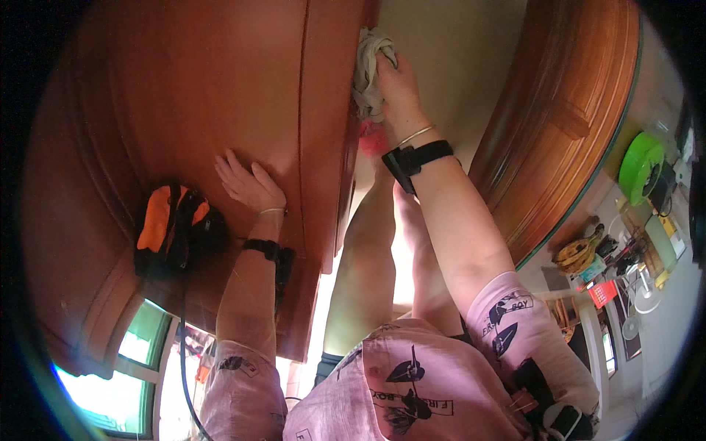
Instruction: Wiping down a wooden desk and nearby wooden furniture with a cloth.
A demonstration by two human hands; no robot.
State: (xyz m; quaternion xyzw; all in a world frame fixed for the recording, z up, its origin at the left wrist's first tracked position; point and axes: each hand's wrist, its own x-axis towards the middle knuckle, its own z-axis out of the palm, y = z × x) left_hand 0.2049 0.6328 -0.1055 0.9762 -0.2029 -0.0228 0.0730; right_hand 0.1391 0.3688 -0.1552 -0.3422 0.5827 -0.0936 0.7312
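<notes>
My right hand [398,91] grips a crumpled grey-beige cloth [370,71] against the edge of a reddish-brown wooden furniture piece [231,71]. My left hand [248,181] rests on the same wooden surface with its fingers apart and holds nothing. To the left of that hand, a black and orange bag or pouch [156,220] sits on the wood. A pink-red object [374,138], partly hidden, shows just below the cloth, near my right wrist.
On the right stands another carved wooden panel [551,116]. Past it are a green round container [640,168], bananas [576,253], a red basket [602,292] and a white fan [646,289]. A dark cable [185,353] runs down on the left, beside a window [118,394].
</notes>
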